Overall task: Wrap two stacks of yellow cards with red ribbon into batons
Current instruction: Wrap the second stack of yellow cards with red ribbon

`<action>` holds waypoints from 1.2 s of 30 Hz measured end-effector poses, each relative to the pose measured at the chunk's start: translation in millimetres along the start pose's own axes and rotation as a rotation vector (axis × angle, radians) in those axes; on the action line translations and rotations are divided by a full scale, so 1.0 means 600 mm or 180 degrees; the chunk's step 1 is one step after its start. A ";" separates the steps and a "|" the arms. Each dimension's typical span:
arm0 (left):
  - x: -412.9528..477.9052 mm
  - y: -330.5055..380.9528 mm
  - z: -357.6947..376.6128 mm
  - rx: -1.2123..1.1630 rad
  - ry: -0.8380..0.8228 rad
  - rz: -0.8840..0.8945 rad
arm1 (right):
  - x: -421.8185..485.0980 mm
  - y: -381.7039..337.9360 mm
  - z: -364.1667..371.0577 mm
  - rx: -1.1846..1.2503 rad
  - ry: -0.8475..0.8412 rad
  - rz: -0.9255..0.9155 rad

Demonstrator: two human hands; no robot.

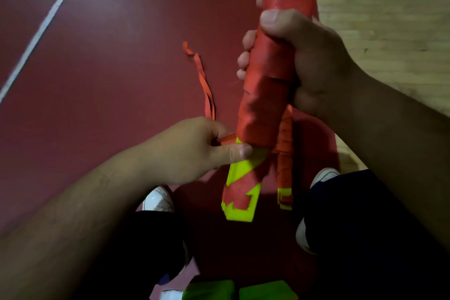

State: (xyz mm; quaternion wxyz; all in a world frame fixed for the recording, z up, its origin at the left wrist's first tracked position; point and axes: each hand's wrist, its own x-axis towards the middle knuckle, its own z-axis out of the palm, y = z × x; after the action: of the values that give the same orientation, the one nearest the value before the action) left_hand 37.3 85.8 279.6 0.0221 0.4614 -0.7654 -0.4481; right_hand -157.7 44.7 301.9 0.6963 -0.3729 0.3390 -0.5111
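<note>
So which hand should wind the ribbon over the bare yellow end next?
Probably left. The left hand pinches the ribbon right beside the uncovered yellow end, while the right hand grips the baton mid-length, steadying it.

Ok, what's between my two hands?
In the head view, just red-wrapped baton, between the right hand gripping it and the left hand pinching the ribbon.

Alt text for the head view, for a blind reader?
The right hand grips a long baton mostly wrapped in red ribbon, while the left hand pinches the ribbon near its lower end, where yellow cards show. A second wrapped baton sits just behind it.
</note>
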 end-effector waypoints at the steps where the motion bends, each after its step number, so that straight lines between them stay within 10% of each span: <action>1: 0.000 0.000 0.001 0.0101 0.0060 -0.0025 | 0.001 0.001 0.001 -0.0146 0.0080 -0.0084; 23: 0.018 0.015 0.075 0.1016 0.1092 -0.0745 | 0.018 0.036 0.005 -0.1138 0.1496 -0.0506; 36: -0.002 0.013 0.022 -0.0695 0.0125 0.0578 | -0.003 -0.016 -0.001 0.0288 -0.0234 0.0062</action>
State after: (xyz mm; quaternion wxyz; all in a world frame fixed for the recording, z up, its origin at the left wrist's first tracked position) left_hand 26.6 96.9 277.9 0.1275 0.3937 -0.7502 -0.5157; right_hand -163.3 44.4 309.9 0.7294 -0.3563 0.2933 -0.5050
